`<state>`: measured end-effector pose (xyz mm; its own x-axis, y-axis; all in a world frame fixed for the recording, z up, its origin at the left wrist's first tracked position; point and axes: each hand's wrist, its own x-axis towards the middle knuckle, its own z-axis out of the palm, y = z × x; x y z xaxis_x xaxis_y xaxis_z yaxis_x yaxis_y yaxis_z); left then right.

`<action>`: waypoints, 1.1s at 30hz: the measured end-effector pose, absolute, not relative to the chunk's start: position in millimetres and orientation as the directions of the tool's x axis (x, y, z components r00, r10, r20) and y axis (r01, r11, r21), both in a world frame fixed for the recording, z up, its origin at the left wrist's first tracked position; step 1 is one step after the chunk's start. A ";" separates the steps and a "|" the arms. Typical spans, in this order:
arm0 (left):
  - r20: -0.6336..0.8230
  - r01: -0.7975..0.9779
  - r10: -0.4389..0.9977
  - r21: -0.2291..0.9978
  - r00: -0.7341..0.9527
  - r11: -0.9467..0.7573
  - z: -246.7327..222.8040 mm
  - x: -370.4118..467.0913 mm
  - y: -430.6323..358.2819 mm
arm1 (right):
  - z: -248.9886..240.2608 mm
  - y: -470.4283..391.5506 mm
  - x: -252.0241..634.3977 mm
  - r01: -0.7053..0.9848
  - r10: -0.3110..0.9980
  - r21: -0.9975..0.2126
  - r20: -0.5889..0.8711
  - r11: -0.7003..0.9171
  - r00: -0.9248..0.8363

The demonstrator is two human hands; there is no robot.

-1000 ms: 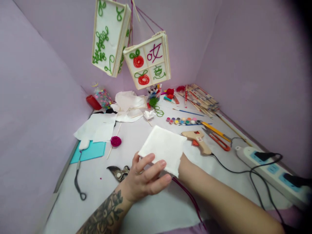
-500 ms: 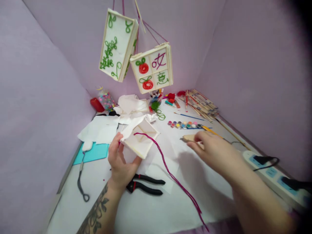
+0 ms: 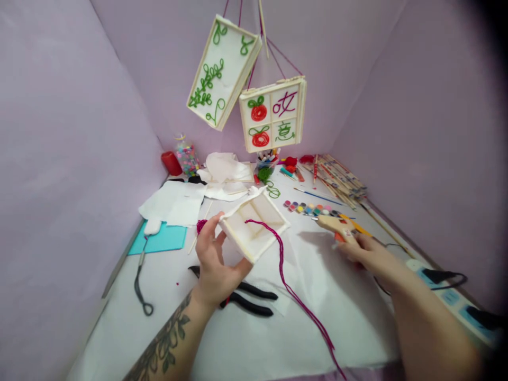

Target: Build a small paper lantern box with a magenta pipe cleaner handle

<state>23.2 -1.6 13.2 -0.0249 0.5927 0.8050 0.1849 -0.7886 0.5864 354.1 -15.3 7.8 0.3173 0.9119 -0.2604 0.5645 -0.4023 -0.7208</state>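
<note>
My left hand [image 3: 217, 267] is closed on the lower left edge of a small paper-covered lantern frame [image 3: 238, 228], tilted with its hollow inside facing me. A doubled magenta cord [image 3: 282, 267] runs out of the frame and trails down to the table's near edge. In my right hand [image 3: 367, 255], fingers wrapped round the handle, is a cream hot glue gun [image 3: 331, 223] with an orange trigger, its metal nozzle pointing left. Black-handled pliers [image 3: 252, 302] lie beneath the frame, partly hidden by my left wrist.
Two decorated lanterns [image 3: 222, 74] hang at the back on cords. Watercolour pots [image 3: 307, 209], brushes [image 3: 317, 196] and a bundle of wooden sticks [image 3: 341, 180] lie behind. A power strip [image 3: 448, 296] is at right; white cloth pieces [image 3: 174, 203] and a turquoise sheet [image 3: 170, 241] at left.
My right hand has lifted the glue gun off the table and turned it into full view. The frame in my left hand has tilted, and loose white paper over its top has folded back. My view has shifted left.
</note>
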 end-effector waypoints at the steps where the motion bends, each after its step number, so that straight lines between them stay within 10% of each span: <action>1: 0.776 0.166 0.631 0.624 -0.018 -0.763 12.0 24.4 -2.8 | 15.8 -19.7 352.7 0.401 0.915 -0.831 -0.288 -0.386 0.284; 5: 0.614 0.137 0.785 0.773 0.082 -0.620 5.8 27.6 -10.8 | 51.3 -39.5 340.7 0.037 0.976 -0.978 -0.203 -0.206 0.081; 10: 0.518 0.179 0.823 0.809 0.233 -0.560 0.6 29.7 -18.6 | 86.8 -60.0 318.6 0.307 0.991 -0.948 0.044 0.080 -0.123; 15: 0.537 0.181 0.779 0.773 0.322 -0.608 2.6 32.0 -19.4 | 105.1 -63.8 290.2 0.724 0.908 -0.550 0.204 0.416 -0.367; 22: 0.581 0.153 0.694 0.710 0.426 -0.687 2.8 32.8 -18.5 | 94.6 -48.5 274.7 0.814 0.773 0.053 0.284 0.579 -0.568; 33: 0.585 0.084 0.671 0.722 0.456 -0.687 0.9 34.6 -16.5 | 90.9 -46.0 254.9 0.808 0.802 0.155 0.115 0.568 -0.586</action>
